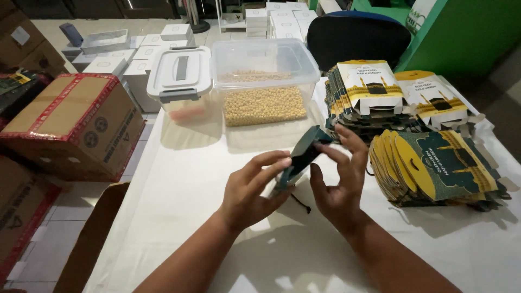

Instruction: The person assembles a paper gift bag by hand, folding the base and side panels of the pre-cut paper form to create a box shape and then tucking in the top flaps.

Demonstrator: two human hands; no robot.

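— Start close in. What are the hands doing?

— Both are up over the white table (179, 179), closed on one dark green flat box (302, 154). The left hand (251, 190) pinches its lower end between thumb and fingertips. The right hand (341, 176) curls around the upper end, fingers over the top edge and thumb underneath.

— Which way does the piece run?

— Its long axis is on a slant, from low near the left hand up and away toward the right hand's fingertips. It sits between the palms, tipped on edge rather than lying flat. Neither hand is clearly nearer; each has an end.

— Anything below it?

— A thin dark string (300, 202) lies on the table just under the hands, apart from the box.

— And further out?

— Just right of the right hand, a fanned stack of green and yellow flat cartons (439, 168). Behind that, two more piles with yellow tops (369, 87). Straight ahead, well beyond the hands, stands a clear plastic tub (264, 81) holding pale round beans, and beside it a smaller lidded tub (179, 78). Off the table's left edge sits a brown cardboard box with red tape (70, 125).
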